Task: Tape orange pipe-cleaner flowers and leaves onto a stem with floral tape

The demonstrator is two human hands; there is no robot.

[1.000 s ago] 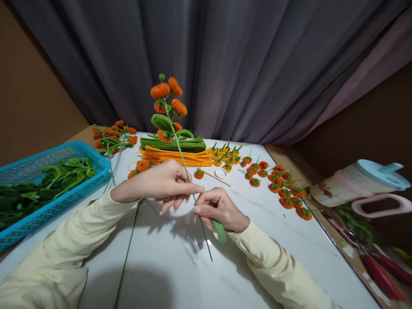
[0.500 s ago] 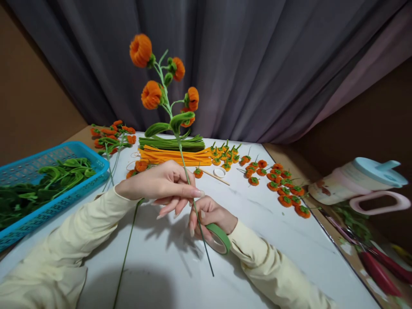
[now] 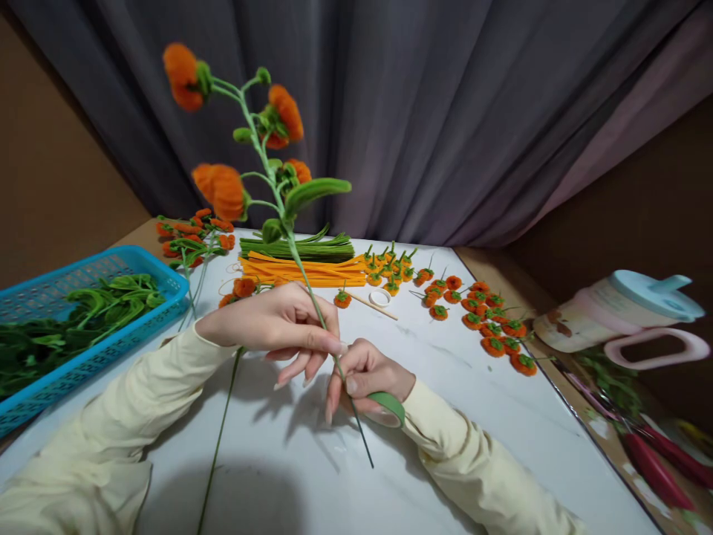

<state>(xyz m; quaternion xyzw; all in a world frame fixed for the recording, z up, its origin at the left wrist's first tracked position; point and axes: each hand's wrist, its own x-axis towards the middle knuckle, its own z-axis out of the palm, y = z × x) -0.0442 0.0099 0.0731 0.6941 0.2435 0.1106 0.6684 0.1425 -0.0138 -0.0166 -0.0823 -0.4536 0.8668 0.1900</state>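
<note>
My left hand [image 3: 284,319] pinches the green stem of a fuzzy orange flower branch [image 3: 298,256] between thumb and fingers. The branch leans up to the left and bears several orange blooms, small buds and green leaves. Just below, my right hand [image 3: 370,375] is closed around a roll of green floral tape [image 3: 390,407], its fingers at the lower stem. Whether a strip of tape runs to the stem is hard to make out. Under my left wrist lies another stem [image 3: 220,431], with orange blooms [image 3: 243,287] behind my hand.
A blue basket [image 3: 181,286] of green leaves stands at left, finished-looking flower stems [image 3: 194,241] behind it. Green [image 3: 312,249] and orange pipe cleaners [image 3: 301,271] lie at the back. Loose orange flower heads [image 3: 473,319], a white ring [image 3: 379,298], a cup [image 3: 607,312] and red-handled pliers [image 3: 651,468] are to the right.
The flower branch has turned about its stem, and its top has swung left, so the blooms and leaves face differently. The tape roll has tilted and shifted slightly right in my right hand.
</note>
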